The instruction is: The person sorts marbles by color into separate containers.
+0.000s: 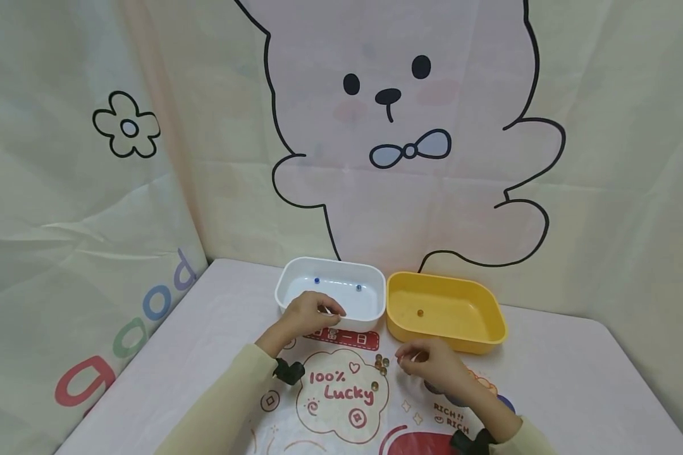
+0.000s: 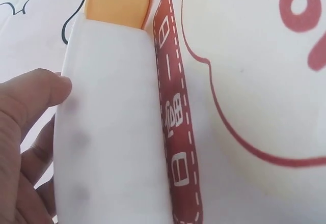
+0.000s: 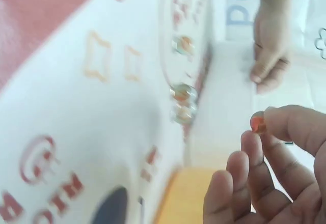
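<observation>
My left hand (image 1: 310,313) is at the near rim of the white tray (image 1: 370,275). In the left wrist view the thumb touches the rim and the other fingers reach behind the white wall (image 2: 112,107), where dark spots show through. Two blue-toned marbles lie in this tray, one a dark blue marble (image 1: 317,280). My right hand (image 1: 435,363) is above the table, in front of the yellow tray (image 1: 478,341). An orange marble (image 3: 258,123) is pinched between its thumb and a fingertip. Several clear marbles with orange inside (image 3: 183,92) lie on the table beside that hand.
A single amber marble (image 1: 420,313) lies inside the yellow tray, which stands close against the white one. The printed tablecloth (image 1: 341,411) covers the table. Behind the trays hangs a cloth with a bear drawing (image 1: 398,208).
</observation>
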Demonstrator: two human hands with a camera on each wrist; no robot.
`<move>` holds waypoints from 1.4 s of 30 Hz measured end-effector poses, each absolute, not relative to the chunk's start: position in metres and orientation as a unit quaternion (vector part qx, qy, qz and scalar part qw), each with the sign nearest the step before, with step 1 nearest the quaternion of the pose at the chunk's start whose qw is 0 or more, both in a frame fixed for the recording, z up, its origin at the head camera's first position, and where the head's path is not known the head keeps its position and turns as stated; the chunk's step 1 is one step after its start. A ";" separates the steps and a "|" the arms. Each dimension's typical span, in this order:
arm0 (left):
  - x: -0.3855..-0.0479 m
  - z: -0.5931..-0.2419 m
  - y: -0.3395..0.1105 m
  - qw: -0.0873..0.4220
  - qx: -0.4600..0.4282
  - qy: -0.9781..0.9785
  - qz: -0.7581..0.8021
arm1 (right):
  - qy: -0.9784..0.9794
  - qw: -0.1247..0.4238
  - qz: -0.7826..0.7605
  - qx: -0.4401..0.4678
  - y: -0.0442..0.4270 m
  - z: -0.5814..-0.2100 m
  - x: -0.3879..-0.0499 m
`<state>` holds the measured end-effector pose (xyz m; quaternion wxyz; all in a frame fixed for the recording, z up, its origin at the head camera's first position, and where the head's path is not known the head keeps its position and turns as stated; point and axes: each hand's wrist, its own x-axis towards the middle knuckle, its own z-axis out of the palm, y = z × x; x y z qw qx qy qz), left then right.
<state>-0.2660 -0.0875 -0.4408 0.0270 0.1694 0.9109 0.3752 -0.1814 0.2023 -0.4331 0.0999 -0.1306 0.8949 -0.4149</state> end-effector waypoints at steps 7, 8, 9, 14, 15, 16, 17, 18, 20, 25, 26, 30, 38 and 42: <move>-0.262 -0.438 -0.083 0.019 0.176 0.910 0.376 | 0.894 0.074 -0.426 -0.117 0.210 -0.416 -0.182; -0.262 -0.438 -0.083 0.015 0.176 0.909 0.378 | 0.893 0.071 -0.429 -0.116 0.211 -0.414 -0.182; -0.261 -0.439 -0.082 0.012 0.176 0.908 0.380 | 0.891 0.068 -0.433 -0.117 0.212 -0.412 -0.182; -0.259 -0.439 -0.079 -0.001 0.176 0.906 0.386 | 0.884 0.051 -0.445 -0.133 0.218 -0.404 -0.184; -0.258 -0.439 -0.079 -0.001 0.177 0.905 0.388 | 0.885 0.048 -0.444 -0.134 0.219 -0.402 -0.184; -0.258 -0.438 -0.079 -0.002 0.177 0.904 0.389 | 0.886 0.045 -0.441 -0.136 0.220 -0.401 -0.185; -0.257 -0.438 -0.078 -0.002 0.178 0.904 0.388 | 0.888 0.040 -0.437 -0.137 0.222 -0.400 -0.185; -0.257 -0.437 -0.078 -0.003 0.180 0.904 0.388 | 0.891 0.036 -0.432 -0.137 0.223 -0.399 -0.186; -0.256 -0.436 -0.077 -0.004 0.183 0.904 0.386 | 0.895 0.028 -0.423 -0.136 0.225 -0.396 -0.188; -0.256 -0.433 -0.075 -0.001 0.182 0.908 0.378 | 0.907 0.003 -0.396 -0.141 0.233 -0.392 -0.193; -0.256 -0.433 -0.075 0.001 0.180 0.908 0.377 | 0.909 -0.002 -0.391 -0.142 0.234 -0.391 -0.194; -0.256 -0.433 -0.075 0.004 0.174 0.911 0.374 | 0.911 -0.003 -0.389 -0.134 0.239 -0.387 -0.201; -0.257 -0.433 -0.074 0.009 0.171 0.914 0.367 | 0.909 0.019 -0.402 -0.107 0.250 -0.380 -0.215; -0.258 -0.434 -0.075 0.012 0.168 0.915 0.368 | 0.909 0.013 -0.403 -0.106 0.255 -0.378 -0.223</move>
